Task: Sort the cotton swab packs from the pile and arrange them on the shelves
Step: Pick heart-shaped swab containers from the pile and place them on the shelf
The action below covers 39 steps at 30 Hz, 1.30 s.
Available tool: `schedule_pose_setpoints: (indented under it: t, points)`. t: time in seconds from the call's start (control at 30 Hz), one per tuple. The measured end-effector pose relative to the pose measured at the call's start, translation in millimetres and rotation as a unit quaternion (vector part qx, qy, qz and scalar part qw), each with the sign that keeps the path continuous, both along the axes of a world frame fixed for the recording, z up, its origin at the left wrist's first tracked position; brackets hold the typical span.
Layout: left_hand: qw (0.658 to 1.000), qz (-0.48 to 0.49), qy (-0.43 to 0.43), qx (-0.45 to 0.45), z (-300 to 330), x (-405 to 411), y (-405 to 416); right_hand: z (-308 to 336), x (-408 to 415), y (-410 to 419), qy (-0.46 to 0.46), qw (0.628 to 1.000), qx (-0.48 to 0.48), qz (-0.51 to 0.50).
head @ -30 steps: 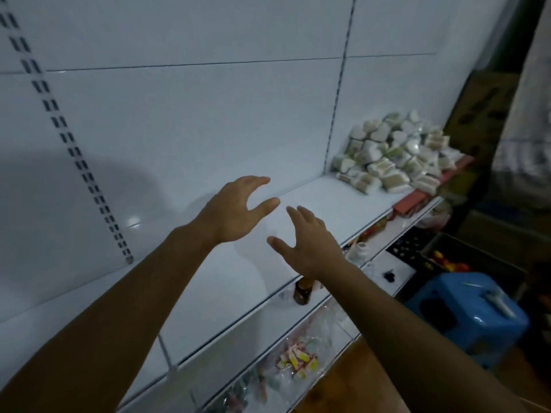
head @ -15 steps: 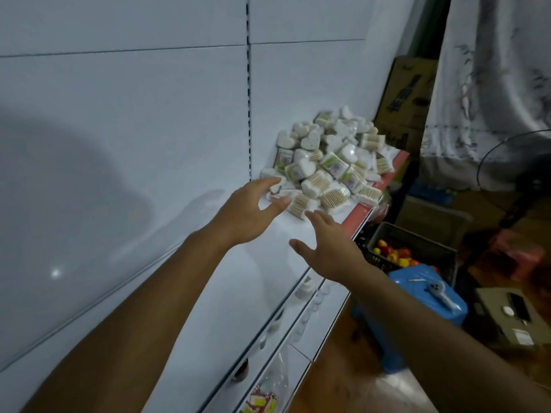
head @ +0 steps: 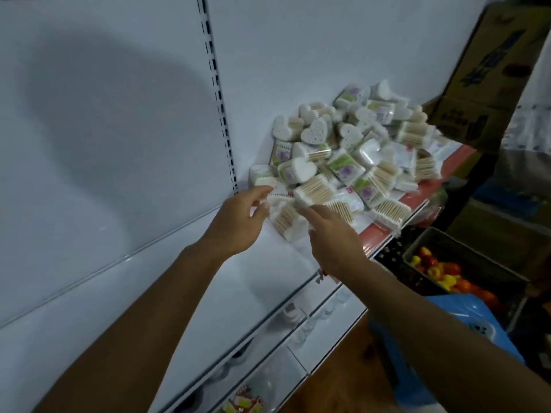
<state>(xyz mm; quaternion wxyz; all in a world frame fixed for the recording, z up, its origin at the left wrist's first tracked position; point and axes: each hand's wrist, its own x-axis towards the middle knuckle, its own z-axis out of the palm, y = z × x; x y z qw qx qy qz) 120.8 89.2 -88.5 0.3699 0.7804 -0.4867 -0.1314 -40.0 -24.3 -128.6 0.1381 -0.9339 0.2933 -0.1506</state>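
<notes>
1. White metal shelving [head: 238, 281] with a slotted upright [head: 219, 93] filled the background, and a heap of cotton swab packs [head: 351, 150], some heart-shaped and some flat bundles in clear wrap, was piled at the right end of the shelf.

2. Both hands were seen at the near edge of the heap. The left hand [head: 241, 222] had its fingers curled about the corner of a clear-wrapped pack of wooden-stemmed swabs [head: 286, 216]; whether a firm grip had been made could not be told through the blur. The right hand [head: 334, 236] lay with its fingers reaching under a neighbouring bundle [head: 316, 193], fingers spread and not clamped on anything.

3. A slide was judged the main risk: packs were stacked loosely and steeply, and a pack drawn from the bottom edge could have brought the upper ones down.

4. The right side of the heap overhung a red strip [head: 417, 201] at the shelf front, so dislodged packs could have dropped towards the dark crate of red and yellow fruit [head: 441, 269] and the blue plastic stool [head: 465, 329] below.

5. Slippery wrap was judged likely to let a pack escape a loose pinch.

6. Green and purple labels were seen on several packs, and dark print on a brown cardboard box [head: 492, 73] at the upper right, but no writing could be read.
</notes>
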Motion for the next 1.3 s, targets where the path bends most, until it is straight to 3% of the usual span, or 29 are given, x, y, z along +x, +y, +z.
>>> schedule_pose_setpoints:
  t: [0.13, 0.37, 0.53, 0.67, 0.73, 0.8, 0.87, 0.93, 1.0, 1.13, 1.2, 1.3]
  points:
    - [0.998, 0.053, 0.019, 0.01, -21.1, -3.3, -11.1, -16.4, 17.4, -28.1, 0.022, 0.992, -0.049, 0.115]
    - [0.993, 0.108, 0.033, 0.039, -45.6, 0.5, -13.9, -29.4, 37.3, -30.5, 0.141, 0.976, -0.103, 0.131]
    - [0.995, 0.076, 0.033, 0.05, -50.8, 6.9, -14.6, -35.7, 39.9, -31.9, 0.087, 0.983, -0.068, 0.15]
    - [0.999, -0.004, 0.033, 0.023, -42.6, 18.0, -13.5, -14.4, 45.8, -35.4, -0.027, 0.987, 0.095, 0.131]
    - [0.997, -0.044, 0.056, -0.024, -35.5, 20.0, -14.0, 2.4, 51.5, -34.6, -0.09, 0.967, 0.223, 0.087]
    - [0.991, -0.043, 0.102, -0.081, -25.4, 18.6, -17.5, 19.3, 56.1, -33.8, -0.135, 0.908, 0.393, 0.051]
    - [0.978, -0.035, 0.16, -0.128, -19.8, 17.9, -22.7, 29.7, 57.6, -33.4, -0.16, 0.847, 0.505, 0.037]
    - [0.971, -0.041, 0.195, -0.135, -18.0, 17.2, -25.7, 34.2, 58.1, -34.7, -0.178, 0.809, 0.559, 0.031]
    - [0.972, -0.055, 0.209, -0.094, -19.1, 17.5, -27.8, 36.9, 60.5, -38.7, -0.188, 0.794, 0.578, 0.018]
    - [0.991, -0.013, 0.127, -0.044, -30.8, 22.5, -35.7, 41.7, 66.2, -53.7, -0.206, 0.784, 0.585, 0.003]
    - [0.99, 0.038, 0.126, -0.054, -32.5, 23.5, -38.3, 39.7, 66.1, -64.1, -0.202, 0.82, 0.535, 0.006]
    - [0.98, 0.117, 0.143, -0.078, -35.9, 26.6, -38.5, 30.3, 56.8, -78.6, -0.091, 0.955, 0.277, 0.056]
